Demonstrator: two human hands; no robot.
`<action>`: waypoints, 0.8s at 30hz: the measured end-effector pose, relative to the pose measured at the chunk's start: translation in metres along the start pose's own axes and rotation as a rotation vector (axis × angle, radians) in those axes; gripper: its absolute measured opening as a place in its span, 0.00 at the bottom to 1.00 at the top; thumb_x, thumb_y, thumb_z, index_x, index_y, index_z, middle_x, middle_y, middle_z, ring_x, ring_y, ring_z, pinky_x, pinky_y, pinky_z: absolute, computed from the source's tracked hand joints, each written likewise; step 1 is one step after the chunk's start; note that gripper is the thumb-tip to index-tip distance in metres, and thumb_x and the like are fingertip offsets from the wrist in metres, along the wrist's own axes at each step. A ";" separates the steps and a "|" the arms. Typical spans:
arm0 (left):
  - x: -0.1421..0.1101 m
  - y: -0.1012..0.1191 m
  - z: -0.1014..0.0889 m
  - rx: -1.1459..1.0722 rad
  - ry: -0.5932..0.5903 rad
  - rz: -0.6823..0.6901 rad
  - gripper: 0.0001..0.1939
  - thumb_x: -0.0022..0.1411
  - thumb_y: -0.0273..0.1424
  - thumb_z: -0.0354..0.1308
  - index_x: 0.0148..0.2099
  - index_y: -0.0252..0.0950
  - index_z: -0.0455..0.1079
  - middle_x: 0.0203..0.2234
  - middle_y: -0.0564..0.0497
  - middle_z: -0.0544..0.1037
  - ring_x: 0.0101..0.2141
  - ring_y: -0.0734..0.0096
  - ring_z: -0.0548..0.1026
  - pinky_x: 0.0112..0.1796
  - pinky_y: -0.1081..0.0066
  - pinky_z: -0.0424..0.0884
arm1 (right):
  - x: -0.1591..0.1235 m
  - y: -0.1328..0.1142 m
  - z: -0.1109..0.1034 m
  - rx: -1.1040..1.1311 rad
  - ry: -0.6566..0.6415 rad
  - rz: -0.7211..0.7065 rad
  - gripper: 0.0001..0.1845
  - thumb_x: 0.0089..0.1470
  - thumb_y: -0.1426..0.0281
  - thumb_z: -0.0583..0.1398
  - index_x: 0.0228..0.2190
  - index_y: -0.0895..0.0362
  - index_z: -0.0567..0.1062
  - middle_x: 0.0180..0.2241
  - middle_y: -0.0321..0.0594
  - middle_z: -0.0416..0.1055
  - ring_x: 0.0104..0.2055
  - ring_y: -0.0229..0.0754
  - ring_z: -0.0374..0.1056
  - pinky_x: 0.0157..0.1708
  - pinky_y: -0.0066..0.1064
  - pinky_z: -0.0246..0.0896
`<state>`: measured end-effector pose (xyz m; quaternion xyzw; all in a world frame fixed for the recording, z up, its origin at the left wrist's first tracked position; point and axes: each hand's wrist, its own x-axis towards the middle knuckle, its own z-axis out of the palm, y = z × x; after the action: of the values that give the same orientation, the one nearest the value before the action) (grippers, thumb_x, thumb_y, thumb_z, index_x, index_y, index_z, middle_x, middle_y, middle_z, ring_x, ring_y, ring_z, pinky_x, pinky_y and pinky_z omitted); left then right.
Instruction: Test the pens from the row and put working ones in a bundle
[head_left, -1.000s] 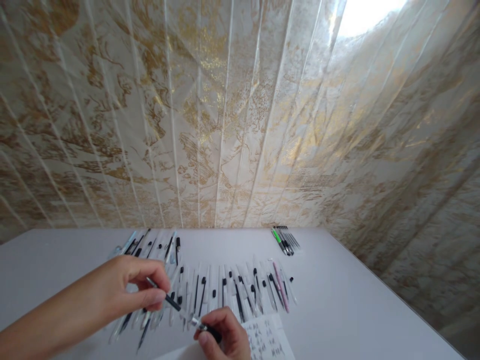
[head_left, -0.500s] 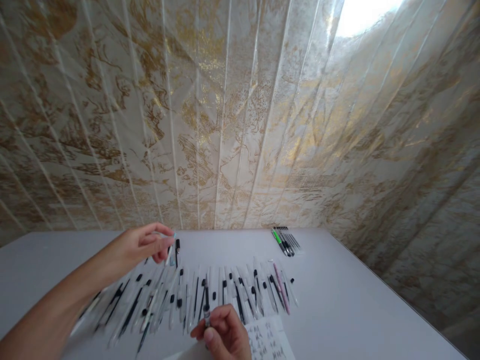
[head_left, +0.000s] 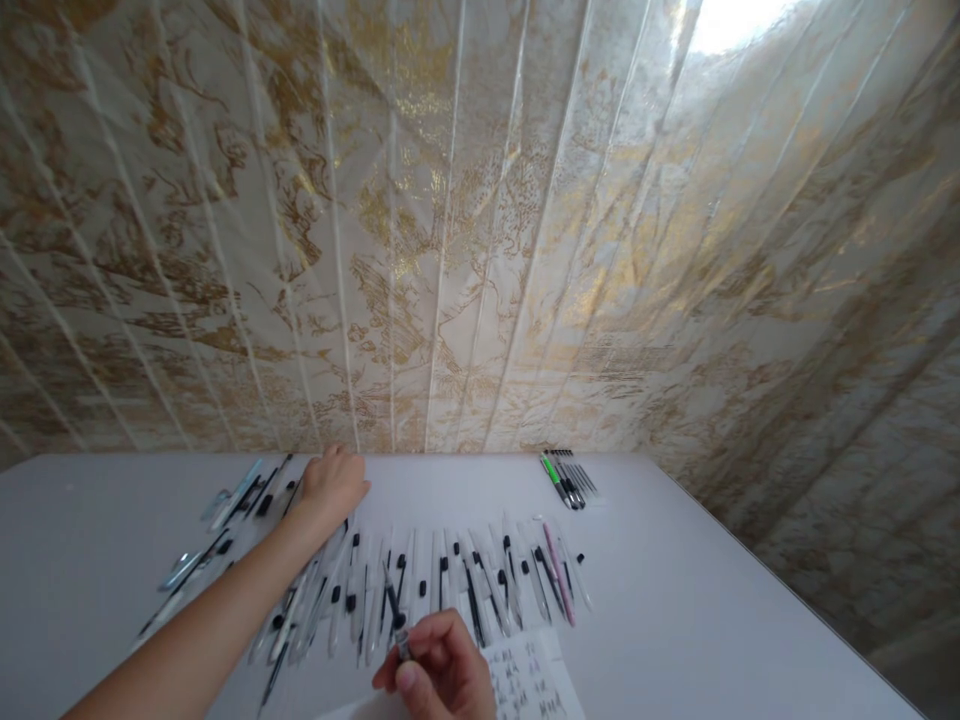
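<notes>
A gold-patterned wall covering [head_left: 450, 250], marked by straight pale creases, filled the view behind your work and carried a bright glare at upper right. Before it spread the pale tabletop [head_left: 690, 610]. Your left forearm [head_left: 247, 590] crossed the left part of the table and stood in the way, hiding some of the pens beneath. Your left hand [head_left: 335, 487] lay palm down near the far edge; its fingers were largely concealed, so whether they were apart or gripping anything could not be told. At the near edge, your right hand [head_left: 446, 668] was pinched between thumb and fingers on a dark-and-clear pen [head_left: 398, 622], held tilted, narrow end up, in front of the row. Just beside that hand, partly covered by it, lay a sheet of paper [head_left: 529, 675] bearing several lines of dark handwriting, too blurred to read with certainty. A row of pens and pen parts [head_left: 472, 600] spanned the middle, with a pink pen [head_left: 558, 575] near its right end. Well apart, at the back right, a green-and-black pen [head_left: 553, 475] lay beside slim refills [head_left: 583, 478]. Smallest was a loose black cap [head_left: 580, 558].
</notes>
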<state>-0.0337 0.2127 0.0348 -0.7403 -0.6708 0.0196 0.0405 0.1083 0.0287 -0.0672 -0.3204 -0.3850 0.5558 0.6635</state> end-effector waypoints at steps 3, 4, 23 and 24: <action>-0.001 0.007 0.005 0.015 0.009 0.025 0.10 0.65 0.34 0.59 0.45 0.33 0.72 0.45 0.47 0.77 0.48 0.60 0.74 0.47 0.55 0.72 | -0.001 0.000 0.001 0.001 0.009 -0.003 0.20 0.46 0.53 0.69 0.31 0.55 0.72 0.24 0.43 0.80 0.22 0.39 0.68 0.26 0.28 0.52; -0.002 0.010 0.007 0.014 0.018 0.030 0.09 0.66 0.33 0.59 0.45 0.33 0.72 0.45 0.47 0.77 0.48 0.60 0.74 0.47 0.55 0.72 | -0.001 -0.001 0.002 0.002 0.009 -0.005 0.20 0.46 0.53 0.69 0.31 0.55 0.73 0.24 0.43 0.80 0.22 0.38 0.68 0.26 0.28 0.52; 0.003 0.017 0.034 -0.309 0.115 -0.066 0.14 0.67 0.33 0.58 0.52 0.34 0.69 0.49 0.45 0.74 0.46 0.60 0.75 0.46 0.55 0.73 | 0.002 -0.011 0.005 0.091 0.048 0.000 0.19 0.45 0.56 0.71 0.30 0.56 0.74 0.23 0.41 0.78 0.22 0.38 0.67 0.27 0.28 0.55; 0.005 0.015 0.035 -0.345 0.105 -0.071 0.14 0.67 0.33 0.58 0.52 0.34 0.69 0.49 0.45 0.74 0.46 0.60 0.75 0.45 0.55 0.74 | 0.002 -0.011 0.005 0.099 0.052 0.000 0.19 0.44 0.56 0.71 0.30 0.56 0.74 0.22 0.41 0.78 0.22 0.38 0.67 0.27 0.28 0.55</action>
<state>-0.0210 0.2171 -0.0016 -0.7120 -0.6870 -0.1358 -0.0512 0.1098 0.0284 -0.0547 -0.3016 -0.3398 0.5655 0.6883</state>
